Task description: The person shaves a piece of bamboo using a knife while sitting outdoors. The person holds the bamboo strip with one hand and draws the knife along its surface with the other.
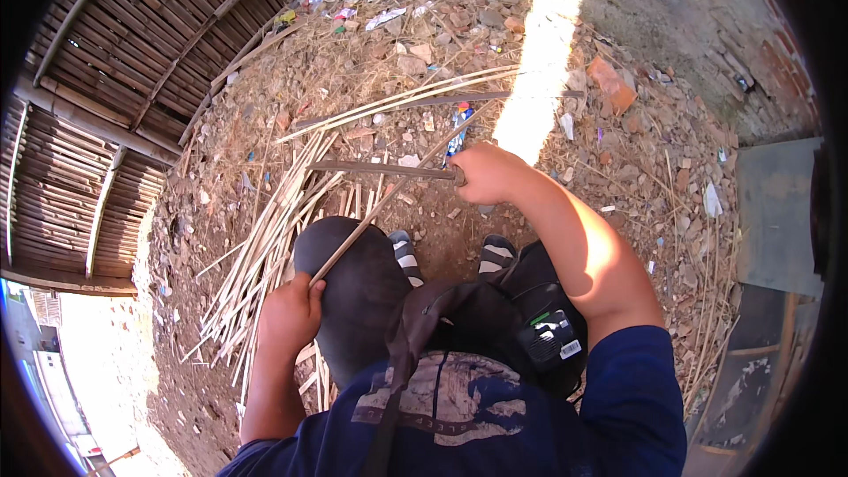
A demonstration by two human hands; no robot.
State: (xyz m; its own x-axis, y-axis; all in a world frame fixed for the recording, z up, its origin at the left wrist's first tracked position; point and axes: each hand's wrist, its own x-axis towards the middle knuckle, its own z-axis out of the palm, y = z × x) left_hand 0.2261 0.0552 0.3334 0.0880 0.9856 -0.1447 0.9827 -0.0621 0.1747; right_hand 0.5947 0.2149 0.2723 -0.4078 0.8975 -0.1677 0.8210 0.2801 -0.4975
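One bamboo strip [389, 199], long and thin, held slanting across the person's lap above the dirt ground [636, 177]; near end pinched in the closed left hand [287, 314] over the dark-trousered knee [353, 283], far end running out past the blade. One long dark blade [384, 168], lying crosswise on the strip, handle clenched in the right hand [486, 174].
Handling note, as judgement: the blade seems best kept at a shallow angle along the grain, with the left hand's fingers well behind the edge and the strip braced on the knee.
Many split bamboo strips [265, 256], heaped on the ground toward its left side; a few longer ones [397, 102] lie farther out. Striped sandals [406, 256] below. Woven bamboo panel [115, 62] at left. Rubble and litter [424, 26] beyond.
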